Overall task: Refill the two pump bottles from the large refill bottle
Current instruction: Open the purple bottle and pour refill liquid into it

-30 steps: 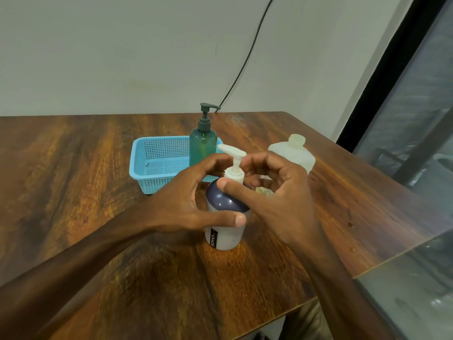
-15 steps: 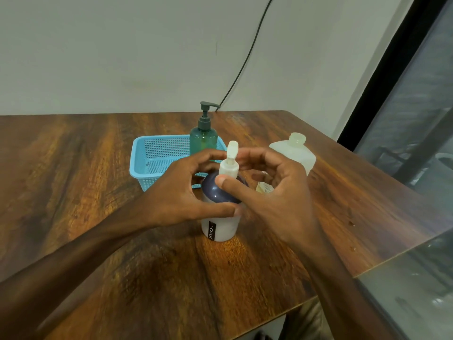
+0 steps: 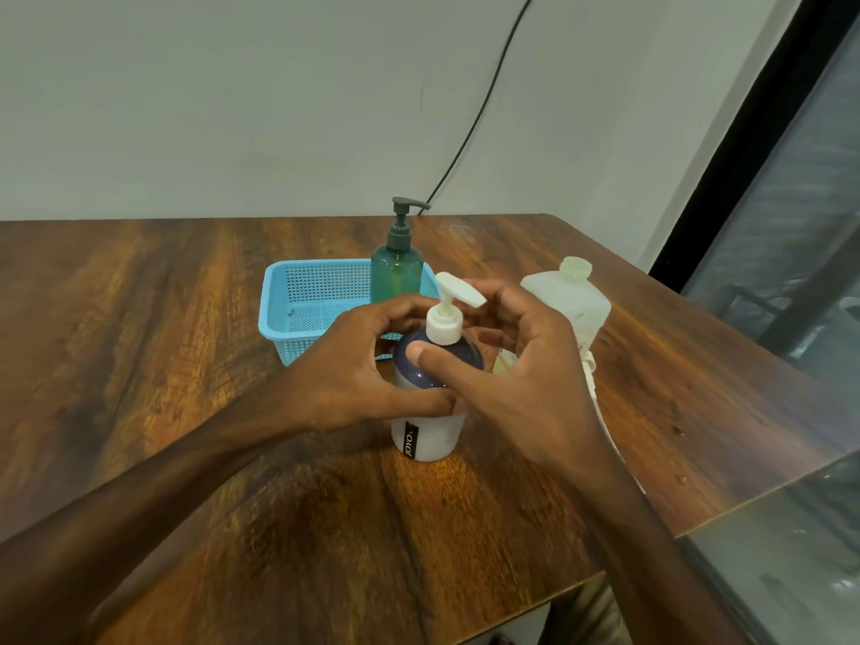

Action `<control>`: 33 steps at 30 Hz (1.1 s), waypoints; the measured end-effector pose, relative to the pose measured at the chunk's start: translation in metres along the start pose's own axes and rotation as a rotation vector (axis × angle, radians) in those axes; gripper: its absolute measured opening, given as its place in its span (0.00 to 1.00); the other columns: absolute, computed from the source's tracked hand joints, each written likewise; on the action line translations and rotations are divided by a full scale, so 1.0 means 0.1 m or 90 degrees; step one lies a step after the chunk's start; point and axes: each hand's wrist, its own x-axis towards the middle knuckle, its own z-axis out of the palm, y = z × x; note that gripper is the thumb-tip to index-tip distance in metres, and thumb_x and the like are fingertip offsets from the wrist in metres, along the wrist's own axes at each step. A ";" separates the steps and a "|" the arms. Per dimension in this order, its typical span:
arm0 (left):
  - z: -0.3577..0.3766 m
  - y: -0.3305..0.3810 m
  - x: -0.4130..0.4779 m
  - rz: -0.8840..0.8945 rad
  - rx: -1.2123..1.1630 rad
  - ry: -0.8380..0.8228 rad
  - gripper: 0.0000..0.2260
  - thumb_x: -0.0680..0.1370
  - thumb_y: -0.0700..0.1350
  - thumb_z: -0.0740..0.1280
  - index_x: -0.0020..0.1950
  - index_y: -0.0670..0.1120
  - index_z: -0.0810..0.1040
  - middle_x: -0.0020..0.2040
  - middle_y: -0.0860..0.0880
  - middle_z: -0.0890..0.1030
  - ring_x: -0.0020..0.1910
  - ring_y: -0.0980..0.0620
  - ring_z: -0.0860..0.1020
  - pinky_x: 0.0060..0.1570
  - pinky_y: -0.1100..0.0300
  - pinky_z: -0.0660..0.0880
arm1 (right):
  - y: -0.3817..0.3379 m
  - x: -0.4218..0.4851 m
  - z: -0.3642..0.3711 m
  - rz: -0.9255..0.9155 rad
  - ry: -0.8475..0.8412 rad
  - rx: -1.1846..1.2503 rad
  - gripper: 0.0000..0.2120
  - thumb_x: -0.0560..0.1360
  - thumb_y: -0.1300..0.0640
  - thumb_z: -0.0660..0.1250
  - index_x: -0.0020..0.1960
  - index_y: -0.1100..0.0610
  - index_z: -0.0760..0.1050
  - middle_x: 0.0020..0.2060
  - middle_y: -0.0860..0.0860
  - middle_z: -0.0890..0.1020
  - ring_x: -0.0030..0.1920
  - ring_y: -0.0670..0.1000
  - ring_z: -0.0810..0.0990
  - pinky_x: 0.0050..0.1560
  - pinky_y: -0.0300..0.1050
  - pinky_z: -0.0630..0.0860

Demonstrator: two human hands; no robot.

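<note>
A black label on the white pump bottle reads "JOYO".

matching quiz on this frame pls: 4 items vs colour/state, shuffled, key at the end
Things
1. green bottle
2. white bottle
3. refill bottle
4. basket

Colour or state
a. held by left hand and right hand
b. light blue, perforated walls
c. dark pump head
d. translucent, no pump, right of the hands

Pairs: 1-c, 2-a, 3-d, 4-b
</note>
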 end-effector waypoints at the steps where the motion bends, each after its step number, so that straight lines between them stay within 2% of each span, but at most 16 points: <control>1: 0.00 -0.02 0.00 -0.002 -0.003 0.001 0.32 0.62 0.60 0.78 0.64 0.64 0.73 0.60 0.69 0.80 0.61 0.66 0.79 0.58 0.67 0.78 | 0.00 0.01 0.01 0.000 0.012 -0.004 0.25 0.69 0.48 0.80 0.64 0.47 0.77 0.56 0.39 0.83 0.58 0.37 0.80 0.58 0.34 0.78; 4: 0.01 -0.07 0.00 0.000 -0.015 0.001 0.35 0.63 0.58 0.81 0.68 0.58 0.74 0.62 0.61 0.81 0.62 0.59 0.80 0.59 0.57 0.81 | 0.00 0.03 0.02 0.013 0.020 0.004 0.24 0.72 0.52 0.78 0.65 0.49 0.76 0.54 0.38 0.84 0.57 0.37 0.81 0.60 0.39 0.79; 7: 0.00 -0.07 0.01 -0.005 -0.029 0.002 0.33 0.64 0.53 0.84 0.65 0.62 0.74 0.62 0.63 0.81 0.62 0.61 0.80 0.59 0.61 0.80 | 0.02 0.02 0.01 0.023 -0.008 0.011 0.26 0.74 0.52 0.76 0.70 0.49 0.73 0.58 0.40 0.84 0.61 0.42 0.81 0.61 0.46 0.81; 10: 0.00 -0.06 0.01 -0.017 -0.029 0.002 0.33 0.63 0.57 0.82 0.65 0.63 0.74 0.62 0.64 0.81 0.62 0.61 0.80 0.58 0.63 0.80 | 0.02 0.00 0.01 0.023 0.001 0.011 0.27 0.72 0.50 0.78 0.68 0.47 0.74 0.58 0.38 0.82 0.60 0.39 0.80 0.60 0.41 0.80; 13: 0.01 -0.03 0.00 -0.023 -0.044 0.000 0.32 0.63 0.56 0.84 0.63 0.63 0.74 0.61 0.65 0.81 0.61 0.62 0.80 0.55 0.64 0.80 | -0.01 0.01 -0.01 0.031 0.045 0.030 0.21 0.70 0.51 0.79 0.61 0.49 0.78 0.54 0.39 0.83 0.56 0.38 0.81 0.57 0.40 0.81; 17: 0.02 0.00 0.00 -0.032 -0.047 -0.004 0.30 0.63 0.54 0.81 0.61 0.64 0.73 0.60 0.69 0.78 0.59 0.66 0.79 0.54 0.67 0.80 | -0.07 0.03 -0.07 0.007 0.074 0.062 0.13 0.72 0.54 0.78 0.55 0.48 0.80 0.50 0.41 0.85 0.53 0.40 0.83 0.53 0.39 0.82; 19: 0.02 -0.03 0.00 -0.037 -0.043 -0.006 0.30 0.64 0.53 0.82 0.62 0.63 0.74 0.59 0.69 0.79 0.59 0.66 0.79 0.54 0.67 0.80 | -0.12 0.06 -0.10 0.000 0.086 0.087 0.13 0.72 0.56 0.77 0.56 0.50 0.81 0.50 0.43 0.85 0.52 0.41 0.84 0.52 0.37 0.82; 22: 0.02 -0.03 0.00 -0.036 -0.043 -0.001 0.30 0.63 0.54 0.82 0.62 0.63 0.74 0.58 0.71 0.78 0.59 0.67 0.78 0.52 0.69 0.78 | -0.20 0.13 -0.15 0.003 0.113 0.123 0.15 0.73 0.58 0.77 0.58 0.55 0.81 0.52 0.46 0.86 0.52 0.43 0.86 0.51 0.42 0.84; 27: 0.02 -0.07 0.00 -0.028 -0.042 0.001 0.31 0.65 0.52 0.83 0.65 0.61 0.76 0.62 0.65 0.80 0.62 0.62 0.79 0.56 0.62 0.81 | -0.39 0.23 -0.27 -0.026 0.159 0.143 0.14 0.73 0.60 0.77 0.58 0.56 0.81 0.49 0.46 0.87 0.49 0.46 0.87 0.48 0.43 0.84; 30: 0.02 -0.08 0.00 -0.020 -0.044 0.000 0.31 0.65 0.51 0.83 0.65 0.60 0.76 0.62 0.65 0.80 0.62 0.62 0.79 0.55 0.63 0.81 | -0.53 0.28 -0.36 -0.052 0.179 0.134 0.14 0.74 0.59 0.77 0.59 0.57 0.81 0.50 0.48 0.87 0.49 0.48 0.87 0.49 0.47 0.85; 33: 0.02 -0.07 -0.01 -0.019 -0.054 -0.003 0.30 0.65 0.51 0.83 0.64 0.60 0.76 0.62 0.66 0.79 0.62 0.63 0.79 0.54 0.66 0.80 | -0.67 0.34 -0.47 -0.086 0.215 0.112 0.14 0.74 0.58 0.76 0.58 0.57 0.81 0.50 0.47 0.86 0.47 0.46 0.87 0.48 0.45 0.85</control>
